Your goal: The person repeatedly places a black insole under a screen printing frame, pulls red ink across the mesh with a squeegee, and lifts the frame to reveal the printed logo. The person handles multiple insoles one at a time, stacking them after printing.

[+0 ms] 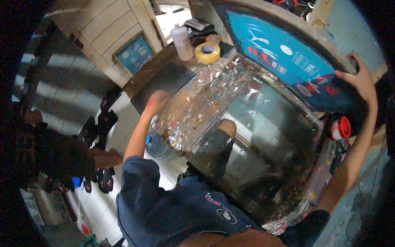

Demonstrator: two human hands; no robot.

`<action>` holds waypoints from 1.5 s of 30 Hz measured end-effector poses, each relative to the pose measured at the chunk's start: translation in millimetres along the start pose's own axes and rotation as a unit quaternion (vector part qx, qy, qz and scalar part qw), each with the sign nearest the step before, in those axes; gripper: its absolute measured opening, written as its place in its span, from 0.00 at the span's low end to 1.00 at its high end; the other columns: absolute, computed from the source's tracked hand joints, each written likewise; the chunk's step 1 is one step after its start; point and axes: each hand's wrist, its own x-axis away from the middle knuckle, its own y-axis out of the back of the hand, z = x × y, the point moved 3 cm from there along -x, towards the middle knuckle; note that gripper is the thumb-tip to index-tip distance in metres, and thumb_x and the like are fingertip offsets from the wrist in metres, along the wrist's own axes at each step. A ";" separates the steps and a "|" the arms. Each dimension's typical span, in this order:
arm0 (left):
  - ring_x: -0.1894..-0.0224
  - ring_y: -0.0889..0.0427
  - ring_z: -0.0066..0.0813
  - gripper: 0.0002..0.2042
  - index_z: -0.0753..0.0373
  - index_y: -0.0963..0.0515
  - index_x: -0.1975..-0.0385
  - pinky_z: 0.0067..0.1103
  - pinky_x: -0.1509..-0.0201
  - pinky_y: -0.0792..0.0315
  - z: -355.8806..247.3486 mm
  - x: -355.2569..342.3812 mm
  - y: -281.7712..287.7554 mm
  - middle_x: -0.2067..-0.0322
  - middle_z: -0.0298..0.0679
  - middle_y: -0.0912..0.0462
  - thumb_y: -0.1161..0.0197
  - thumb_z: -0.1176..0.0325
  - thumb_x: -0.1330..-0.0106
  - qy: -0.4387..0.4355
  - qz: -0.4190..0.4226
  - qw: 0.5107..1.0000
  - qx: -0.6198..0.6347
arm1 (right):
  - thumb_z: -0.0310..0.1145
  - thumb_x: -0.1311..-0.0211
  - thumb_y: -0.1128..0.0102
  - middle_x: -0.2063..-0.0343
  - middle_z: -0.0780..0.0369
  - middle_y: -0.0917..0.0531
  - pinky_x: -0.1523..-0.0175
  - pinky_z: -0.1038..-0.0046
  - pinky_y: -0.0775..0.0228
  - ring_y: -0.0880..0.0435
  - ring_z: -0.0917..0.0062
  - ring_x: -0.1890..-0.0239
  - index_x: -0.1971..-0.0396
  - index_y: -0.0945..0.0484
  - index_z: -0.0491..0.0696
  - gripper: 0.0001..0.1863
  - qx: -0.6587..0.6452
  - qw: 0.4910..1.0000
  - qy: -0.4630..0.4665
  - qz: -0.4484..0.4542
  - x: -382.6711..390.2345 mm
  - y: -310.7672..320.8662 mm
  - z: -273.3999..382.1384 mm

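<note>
My right hand (362,80) grips the right end of a raised screen-printing frame (267,41), thumb on one side and fingers over the edge. Its blue mesh carries white and red designs, and it stands tilted at the back of a glass pane (271,111) set in the worktable. My left hand (157,102) is at the near edge of a flat black sheet (164,82), left of a paint-spattered board (197,103). The left fingers are blurred and partly hidden, so whether they hold the sheet cannot be made out.
A roll of yellowish tape (207,53) and a plastic bottle (182,43) stand at the back. A red-lidded tub (339,127) is by the right edge. Below the table's left side is a water jug (157,146). Another person's arm (107,158) shows at left, near several black pieces.
</note>
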 end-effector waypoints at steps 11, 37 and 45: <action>0.38 0.25 0.49 0.27 0.73 0.31 0.38 0.34 0.39 0.22 -28.8 -12.0 -25.1 0.39 0.52 0.25 0.37 0.74 0.39 -0.055 0.109 0.935 -0.333 | 0.52 0.55 0.18 0.44 0.50 0.18 0.38 0.68 0.28 0.17 0.65 0.45 0.37 0.27 0.38 0.49 -0.015 1.000 -0.010 0.008 -1.4 0.3 -1.6; 0.47 0.17 0.52 0.27 0.68 0.40 0.29 0.36 0.46 0.23 -221.7 -57.4 144.2 0.38 0.54 0.25 0.46 0.73 0.28 -0.094 0.055 0.994 0.007 | 0.57 0.56 0.20 0.48 0.51 0.17 0.35 0.70 0.34 0.20 0.68 0.43 0.43 0.24 0.44 0.44 0.021 1.000 -0.004 0.019 -4.0 -0.5 4.4; 0.22 0.43 0.53 0.28 0.66 0.41 0.25 0.34 0.19 0.52 -284.6 44.5 -81.9 0.27 0.58 0.38 0.49 0.70 0.23 0.013 0.126 0.945 0.301 | 0.64 0.62 0.20 0.50 0.46 0.14 0.42 0.63 0.25 0.14 0.58 0.49 0.47 0.19 0.38 0.50 0.026 0.999 0.005 0.018 11.4 24.7 44.3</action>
